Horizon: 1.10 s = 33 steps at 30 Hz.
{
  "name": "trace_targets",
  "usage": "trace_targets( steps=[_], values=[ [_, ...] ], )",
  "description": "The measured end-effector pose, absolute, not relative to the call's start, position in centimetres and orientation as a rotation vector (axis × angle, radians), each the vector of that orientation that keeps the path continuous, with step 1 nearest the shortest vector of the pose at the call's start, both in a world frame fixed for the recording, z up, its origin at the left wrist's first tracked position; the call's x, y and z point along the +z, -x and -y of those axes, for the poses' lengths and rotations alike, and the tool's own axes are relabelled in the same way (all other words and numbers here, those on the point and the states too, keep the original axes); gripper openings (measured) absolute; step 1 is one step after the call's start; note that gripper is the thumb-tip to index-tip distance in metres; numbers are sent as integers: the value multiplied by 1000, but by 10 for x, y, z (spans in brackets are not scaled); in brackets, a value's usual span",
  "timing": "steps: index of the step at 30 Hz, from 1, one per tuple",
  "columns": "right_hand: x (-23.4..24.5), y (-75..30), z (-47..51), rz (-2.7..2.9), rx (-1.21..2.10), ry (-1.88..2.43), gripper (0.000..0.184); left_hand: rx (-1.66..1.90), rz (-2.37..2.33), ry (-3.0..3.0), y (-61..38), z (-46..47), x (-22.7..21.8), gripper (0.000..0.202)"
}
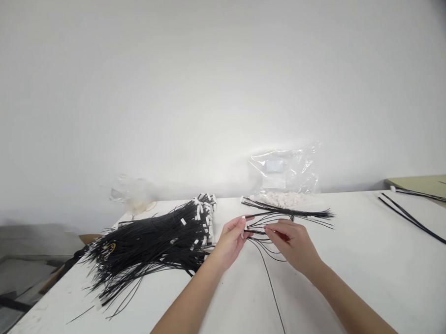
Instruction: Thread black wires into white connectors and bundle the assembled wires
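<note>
My left hand [230, 239] pinches a small white connector [244, 227] between thumb and fingers over the white table [360, 259]. My right hand [291, 243] is closed in a pinch on a thin black wire [259, 230] that runs toward that connector. A few more loose black wires [271, 253] fan out under both hands, and one trails toward the near edge. A short bundle of black wires [284, 209] lies just beyond my hands.
A big heap of black wires with white connectors [152, 241] lies to the left. A clear plastic bag of white connectors [284, 181] stands at the back by the white wall. A crumpled clear bag [131, 195] sits back left. Black wires [413, 218] lie far right.
</note>
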State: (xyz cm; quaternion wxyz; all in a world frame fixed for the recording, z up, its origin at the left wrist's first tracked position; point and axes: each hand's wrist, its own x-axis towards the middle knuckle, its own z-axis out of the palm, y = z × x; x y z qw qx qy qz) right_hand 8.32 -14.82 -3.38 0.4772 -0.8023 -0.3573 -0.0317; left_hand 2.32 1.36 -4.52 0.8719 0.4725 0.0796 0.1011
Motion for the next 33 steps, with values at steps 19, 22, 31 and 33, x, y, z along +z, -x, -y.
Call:
trace_targets(
  steps=[19, 22, 31, 33],
  values=[
    [-47, -75, 141, 1064, -191, 1875, 21, 65, -94, -953, -19, -4, -51, 25],
    [-50, -76, 140, 1080, -291, 1918, 21, 73, -119, -931, -20, -3, -50, 24],
    [-53, -82, 138, 1239, -730, 1925, 29, 230, -265, -684, -29, -17, -52, 27],
    [-54, -83, 137, 1314, -808, 1903, 30, 264, -312, -633, -30, -21, -49, 28]
  ],
)
